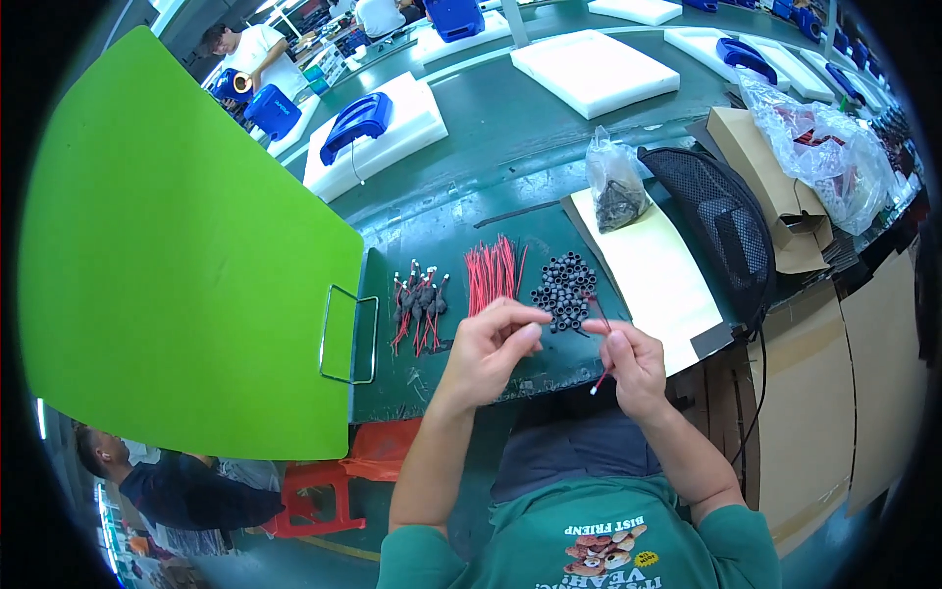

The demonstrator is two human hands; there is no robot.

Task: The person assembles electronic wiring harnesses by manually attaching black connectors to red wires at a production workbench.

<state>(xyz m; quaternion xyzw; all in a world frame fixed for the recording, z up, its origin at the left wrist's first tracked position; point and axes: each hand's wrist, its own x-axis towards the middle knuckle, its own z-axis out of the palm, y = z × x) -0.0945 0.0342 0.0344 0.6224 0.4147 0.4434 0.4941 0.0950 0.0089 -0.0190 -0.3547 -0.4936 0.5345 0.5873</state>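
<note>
In my right hand point(636, 371) a thin red-and-black wire point(601, 377) is pinched; its white connector end hangs below the fingers and its other end rises above them. My left hand point(491, 351) is level with it, a short gap away, thumb and forefinger brought close together; whether anything small is between them is too fine to see. Just beyond both hands lies a heap of small black ring-shaped caps point(561, 285). Left of it is a row of red wires point(494, 273). Further left, wires with black bulbs and white connectors point(420, 306) lie bunched.
A tall green panel point(186, 255) with a metal handle point(349, 334) stands at left. To the right are a yellowish sheet point(657, 280), a plastic bag point(616, 182), a black mesh pouch point(721, 216) and cardboard boxes point(765, 177). White foam blocks point(596, 71) and blue housings point(355, 126) lie beyond.
</note>
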